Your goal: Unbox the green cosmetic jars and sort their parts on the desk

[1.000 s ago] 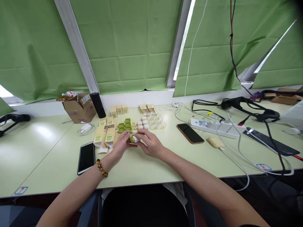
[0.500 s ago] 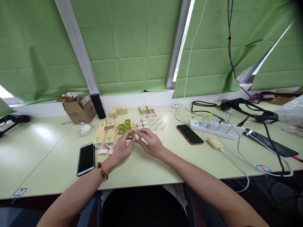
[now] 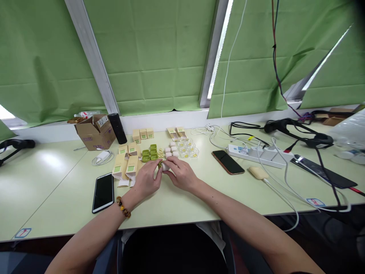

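Above the front middle of the table, my left hand [image 3: 148, 177] pinches a small olive-green piece [image 3: 160, 164]. My right hand [image 3: 181, 175] has its fingers closed around a small white rounded piece [image 3: 165, 166], which meets the green one; fingers hide much of both. Just beyond my hands sit several green square cups [image 3: 146, 158], little pale-yellow pieces [image 3: 160, 151] and several white rounded blocks [image 3: 167, 154]. To their right are clear plastic containers [image 3: 194, 153] with yellow spots. Opened cream cartons [image 3: 120, 167] with green labels stand left of the cups.
A phone [image 3: 103, 192] lies near my left forearm, another phone [image 3: 228, 162] farther right. Beyond it are a power strip [image 3: 258, 156], loose white cables and a pale-yellow rounded case [image 3: 258, 172]. A cardboard box [image 3: 95, 133] and black cylinder [image 3: 117, 128] stand at the back left.
My fingers have shifted slightly around the joined green and white pieces, the right fingertips moving a little over the white one. The view has shifted slightly; the table items stay put.
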The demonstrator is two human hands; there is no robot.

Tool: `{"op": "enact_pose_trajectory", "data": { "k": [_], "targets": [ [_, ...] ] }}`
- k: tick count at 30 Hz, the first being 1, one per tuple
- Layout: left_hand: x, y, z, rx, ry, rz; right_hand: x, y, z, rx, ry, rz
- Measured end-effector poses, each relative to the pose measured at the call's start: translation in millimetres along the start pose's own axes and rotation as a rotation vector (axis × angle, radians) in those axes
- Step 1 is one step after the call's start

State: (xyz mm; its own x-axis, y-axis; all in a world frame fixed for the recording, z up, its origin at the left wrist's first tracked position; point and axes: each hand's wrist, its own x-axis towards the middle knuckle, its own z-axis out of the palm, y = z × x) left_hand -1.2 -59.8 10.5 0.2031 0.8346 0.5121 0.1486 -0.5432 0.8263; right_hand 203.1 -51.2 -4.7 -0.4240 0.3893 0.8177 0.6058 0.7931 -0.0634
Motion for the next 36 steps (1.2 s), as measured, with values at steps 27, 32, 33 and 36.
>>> {"op": "enact_pose_trajectory", "data": {
  "k": [27, 32, 33, 36],
  "targets": [
    [11.4, -4.2, -7.9, 0.110, -0.117, 0.062, 4.0, 3.0, 0.9, 0.333, 0.019, 0.237],
    [12.6, -14.0, -3.7, 0.057, -0.067, -0.040, 5.2, 1.8, 4.8, 0.489, 0.051, 0.347],
    [12.3, -15.2, -2.4, 0.042, -0.064, -0.052, 5.2, 1.0, 5.8, 0.509, 0.057, 0.363],
    [12.4, -17.9, -0.5, 0.020, -0.050, -0.061, 6.0, 0.3, 6.4, 0.584, 0.091, 0.430]
  ]
}}
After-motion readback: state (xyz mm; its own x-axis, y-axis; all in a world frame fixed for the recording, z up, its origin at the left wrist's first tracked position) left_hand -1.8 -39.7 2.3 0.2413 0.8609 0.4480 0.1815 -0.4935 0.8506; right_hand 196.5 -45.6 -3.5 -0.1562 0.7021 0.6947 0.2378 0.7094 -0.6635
